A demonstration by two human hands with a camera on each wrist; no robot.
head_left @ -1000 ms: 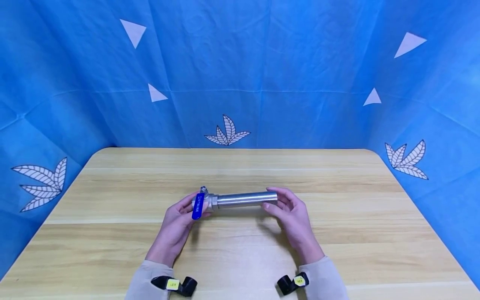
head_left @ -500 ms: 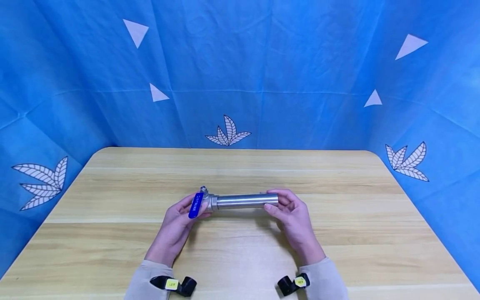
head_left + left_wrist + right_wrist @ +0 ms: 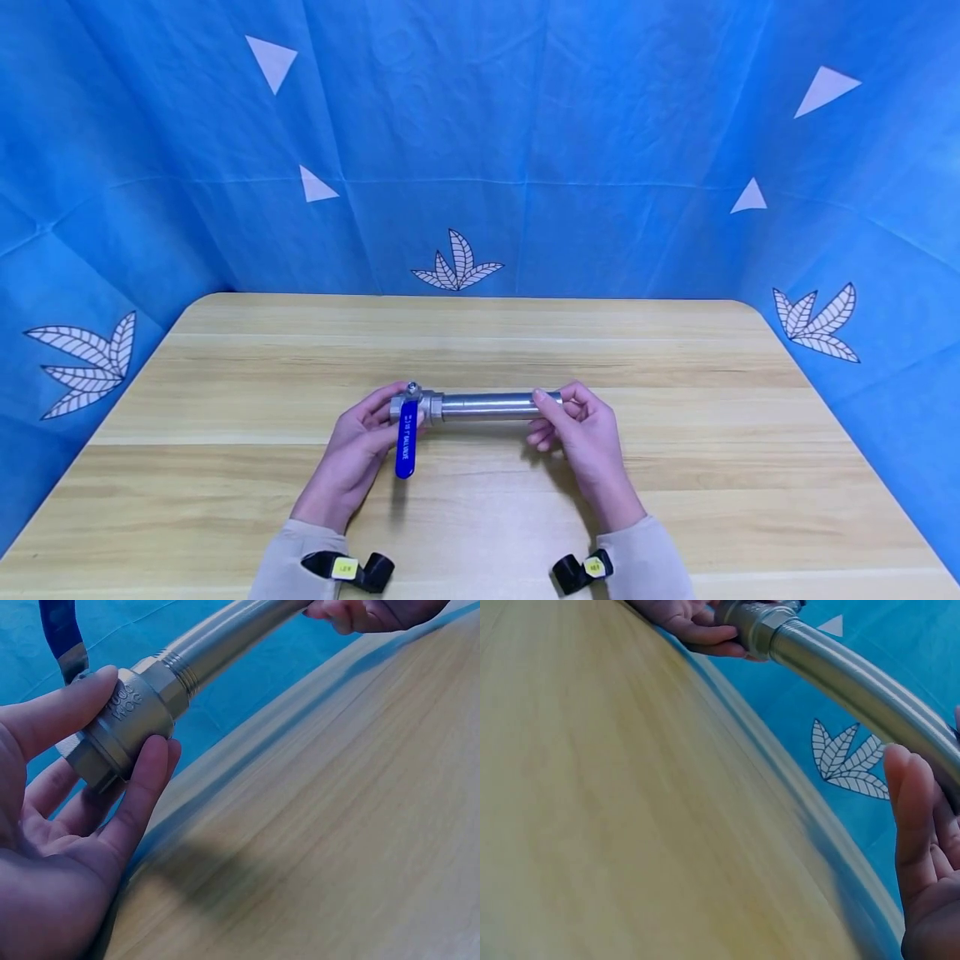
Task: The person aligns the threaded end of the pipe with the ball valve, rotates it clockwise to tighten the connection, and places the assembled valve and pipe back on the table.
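Note:
A steel ball valve (image 3: 124, 712) with a blue lever handle (image 3: 406, 442) is held above the table by my left hand (image 3: 360, 442), thumb on one side of the body and fingers around the other. A straight metal pipe (image 3: 487, 406) extends from the valve to the right, threads visible at the joint in the left wrist view. Its far end lies between the thumb and fingers of my right hand (image 3: 581, 433). In the right wrist view, the fingertips (image 3: 911, 787) sit against the underside of the pipe.
Under both hands spreads a wood-grain table (image 3: 480, 342) with rounded back corners. A blue cloth (image 3: 480, 125) printed with white leaves and triangles hangs behind it and along both sides. Each sleeve carries a black wrist camera (image 3: 375, 573).
The valve and pipe have rolled about their length, so the blue lever now points toward me and looks longer. My right thumb has moved up over the pipe.

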